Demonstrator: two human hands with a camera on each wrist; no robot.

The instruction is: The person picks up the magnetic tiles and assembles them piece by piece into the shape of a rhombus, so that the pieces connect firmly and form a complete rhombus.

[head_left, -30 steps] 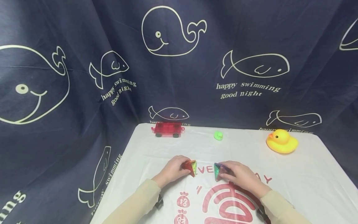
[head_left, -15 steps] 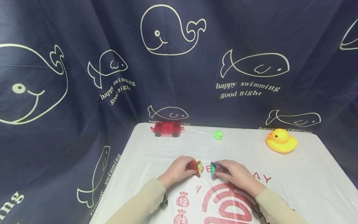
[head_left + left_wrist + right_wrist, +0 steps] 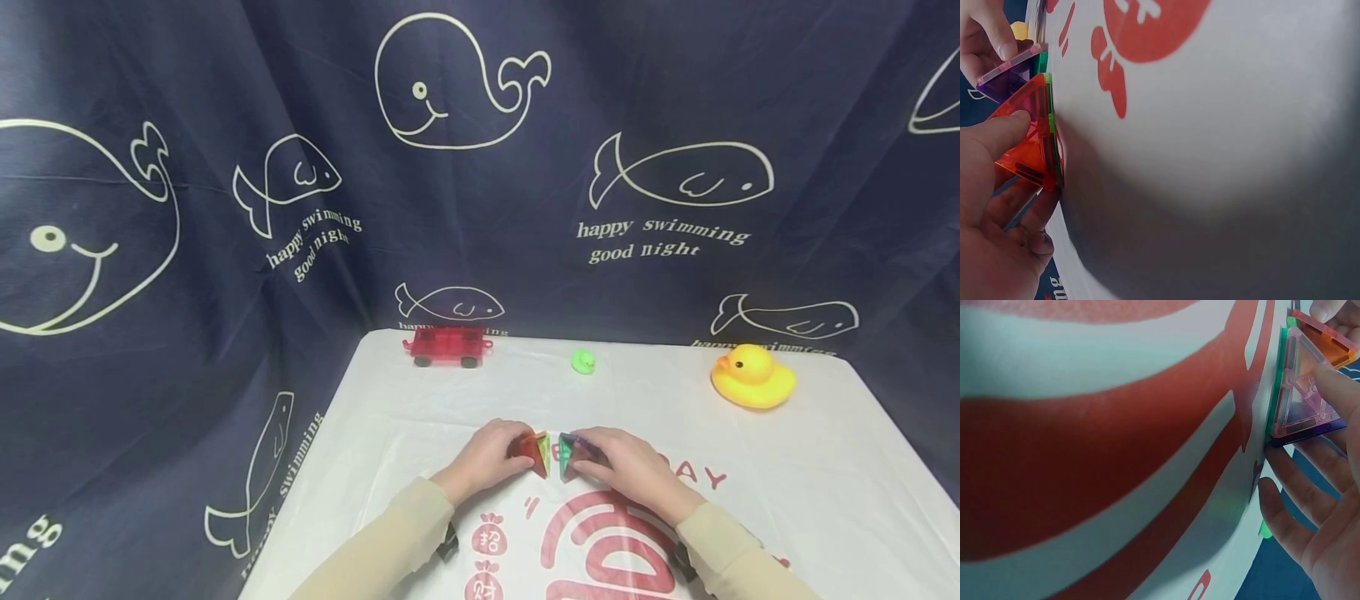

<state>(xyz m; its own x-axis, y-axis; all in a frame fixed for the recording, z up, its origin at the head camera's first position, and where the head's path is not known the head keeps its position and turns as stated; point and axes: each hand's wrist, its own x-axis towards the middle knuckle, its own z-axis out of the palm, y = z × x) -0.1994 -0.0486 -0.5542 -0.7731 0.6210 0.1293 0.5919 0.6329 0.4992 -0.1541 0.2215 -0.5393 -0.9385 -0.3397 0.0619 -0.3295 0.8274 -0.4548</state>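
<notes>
My left hand (image 3: 489, 457) pinches a small pyramid of translucent magnetic tiles (image 3: 1030, 140), with red, orange and green faces. Its thumb lies on one sloping face and the fingers are behind. Opposite it, my right hand (image 3: 632, 467) holds a second magnetic-tile pyramid (image 3: 1300, 400) with pink, purple and teal-green faces, the thumb on the pink side. Both sit low over the white tablecloth at the middle of the table. In the head view the green face and the teal face point at each other across a narrow gap.
A translucent red toy wagon (image 3: 447, 346) stands at the back left of the table (image 3: 645, 392). A tiny green duck (image 3: 583, 361) is at the back middle, and a big yellow duck (image 3: 753, 377) at the back right. A dark blue curtain (image 3: 480, 217) hangs behind.
My left hand has moved right with its pyramid, and my right hand has come slightly left with the other. The gap between the two pyramids has narrowed.
</notes>
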